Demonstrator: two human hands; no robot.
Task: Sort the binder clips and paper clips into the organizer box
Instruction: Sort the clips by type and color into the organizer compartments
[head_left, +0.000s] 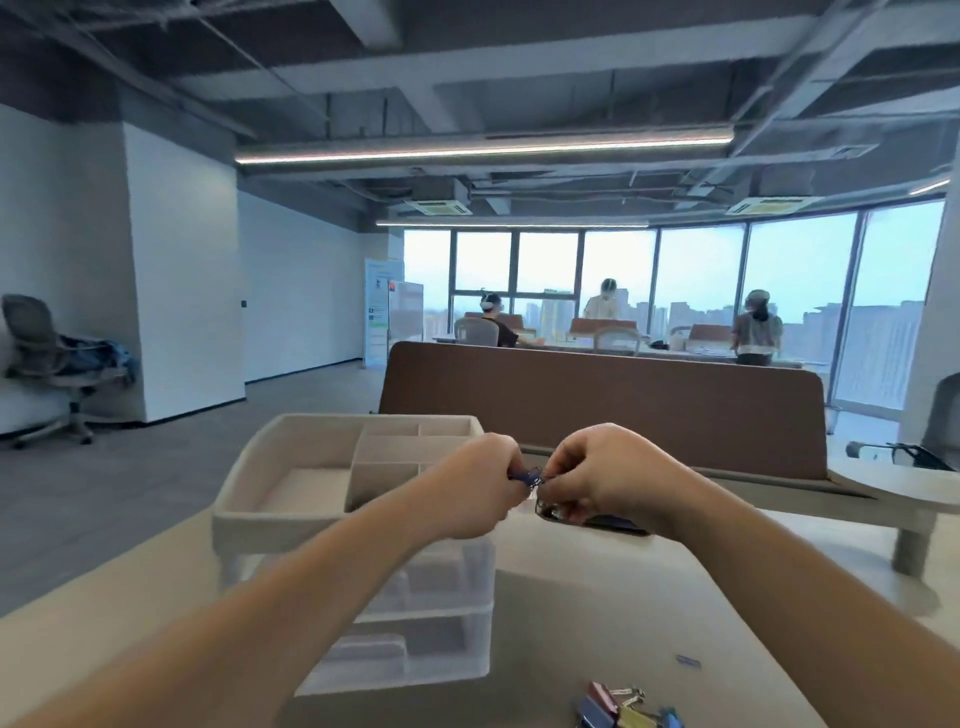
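Head view: our left hand (478, 488) and right hand (597, 478) both curl to pinch a small blue clip (527, 475) just right of the organizer box (270, 514). It seems light, stiff and springy, best held by its body. Loose binder clips (618, 709) lie on the surface (623, 597), well apart from the box.

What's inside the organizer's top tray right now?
The big left compartment has a bare floor. The smaller compartments mostly hide their floors behind their walls, and the left hand, pinching clips, covers the near-right corner of the tray.
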